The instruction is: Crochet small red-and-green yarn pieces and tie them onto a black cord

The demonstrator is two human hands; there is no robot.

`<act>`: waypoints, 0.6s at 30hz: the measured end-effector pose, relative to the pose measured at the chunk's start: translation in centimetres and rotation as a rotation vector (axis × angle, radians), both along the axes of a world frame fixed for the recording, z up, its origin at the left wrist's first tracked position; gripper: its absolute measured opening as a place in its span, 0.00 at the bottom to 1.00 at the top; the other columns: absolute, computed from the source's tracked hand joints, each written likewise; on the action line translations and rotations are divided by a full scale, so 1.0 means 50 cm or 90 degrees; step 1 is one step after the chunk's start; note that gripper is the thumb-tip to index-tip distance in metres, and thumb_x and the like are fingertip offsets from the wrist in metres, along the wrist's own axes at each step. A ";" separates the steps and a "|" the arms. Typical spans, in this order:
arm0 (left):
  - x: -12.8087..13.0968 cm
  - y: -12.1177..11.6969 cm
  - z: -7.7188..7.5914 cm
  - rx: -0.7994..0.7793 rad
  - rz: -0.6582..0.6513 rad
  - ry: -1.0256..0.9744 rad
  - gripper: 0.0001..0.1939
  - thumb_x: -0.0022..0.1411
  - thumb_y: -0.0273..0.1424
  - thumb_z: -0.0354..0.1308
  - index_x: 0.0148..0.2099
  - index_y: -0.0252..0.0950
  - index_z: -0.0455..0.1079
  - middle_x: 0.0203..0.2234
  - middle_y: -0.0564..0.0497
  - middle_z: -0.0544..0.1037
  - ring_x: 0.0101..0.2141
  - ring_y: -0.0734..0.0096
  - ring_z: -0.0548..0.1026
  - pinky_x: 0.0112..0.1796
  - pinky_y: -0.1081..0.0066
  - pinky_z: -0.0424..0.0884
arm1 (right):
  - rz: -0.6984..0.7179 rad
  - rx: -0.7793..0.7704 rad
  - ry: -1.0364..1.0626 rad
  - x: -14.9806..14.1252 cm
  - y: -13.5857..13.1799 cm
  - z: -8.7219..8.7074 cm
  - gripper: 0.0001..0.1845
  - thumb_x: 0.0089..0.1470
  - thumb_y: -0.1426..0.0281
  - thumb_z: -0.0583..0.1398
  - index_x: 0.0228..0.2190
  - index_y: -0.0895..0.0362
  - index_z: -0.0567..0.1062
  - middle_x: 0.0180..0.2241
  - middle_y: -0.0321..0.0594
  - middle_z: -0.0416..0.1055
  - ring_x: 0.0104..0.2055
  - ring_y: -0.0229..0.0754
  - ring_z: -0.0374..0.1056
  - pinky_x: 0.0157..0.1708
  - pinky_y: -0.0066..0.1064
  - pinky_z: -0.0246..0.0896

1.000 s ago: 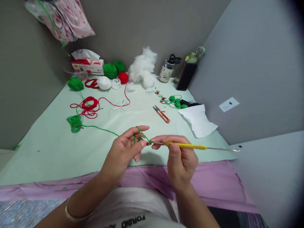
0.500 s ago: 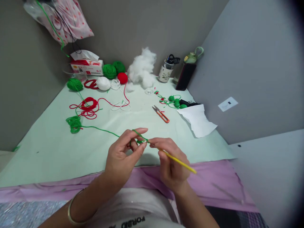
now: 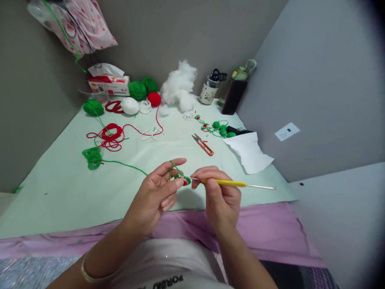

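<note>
Currently, left hand (image 3: 156, 188) pinches small red-and-green crochet piece (image 3: 187, 182), just below frame centre; right hand (image 3: 221, 194) grasps yellow-handled crochet hook (image 3: 231, 183), tip by piece's right edge, contact unclear. Best: even tension on green yarn (image 3: 176, 167) over raised index finger, pinch close to stitches, avoid splitting strands.

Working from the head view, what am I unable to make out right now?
All in the head view:
- Green-and-red piece: partly hidden by the left hand; stitches too small.
- Yellow-handled hook in the right hand: working tip too small to tell whether it sits in a stitch.
- Green bottle: body partly hidden by the dark slab.
- Pink dotted bag: top cut off by upper edge.
</note>
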State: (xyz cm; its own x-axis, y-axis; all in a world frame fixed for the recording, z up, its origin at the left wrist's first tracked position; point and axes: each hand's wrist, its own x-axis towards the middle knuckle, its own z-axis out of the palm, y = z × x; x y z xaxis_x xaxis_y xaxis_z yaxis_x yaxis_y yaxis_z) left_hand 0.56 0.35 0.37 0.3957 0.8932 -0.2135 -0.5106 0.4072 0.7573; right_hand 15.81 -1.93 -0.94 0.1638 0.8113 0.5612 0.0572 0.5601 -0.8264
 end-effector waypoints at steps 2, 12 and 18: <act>0.005 -0.005 -0.003 0.015 -0.008 0.011 0.19 0.59 0.29 0.67 0.53 0.41 0.75 0.31 0.57 0.70 0.15 0.94 0.55 0.16 0.86 0.53 | 0.009 -0.020 -0.015 -0.004 0.003 -0.002 0.12 0.65 0.75 0.55 0.39 0.53 0.79 0.36 0.40 0.76 0.36 0.40 0.71 0.33 0.34 0.68; 0.003 0.005 -0.015 -0.088 -0.031 -0.067 0.16 0.60 0.28 0.67 0.51 0.35 0.77 0.19 0.62 0.59 0.16 0.90 0.48 0.16 0.86 0.51 | -0.089 0.086 -0.259 0.014 -0.018 -0.007 0.18 0.61 0.80 0.58 0.47 0.50 0.78 0.40 0.41 0.77 0.41 0.42 0.73 0.39 0.36 0.70; 0.011 0.001 -0.012 0.025 0.020 0.011 0.12 0.58 0.27 0.68 0.45 0.37 0.80 0.29 0.54 0.74 0.24 0.85 0.66 0.27 0.84 0.65 | 0.046 -0.057 0.037 0.004 0.005 -0.005 0.11 0.63 0.74 0.59 0.38 0.52 0.81 0.36 0.40 0.76 0.36 0.40 0.70 0.35 0.34 0.67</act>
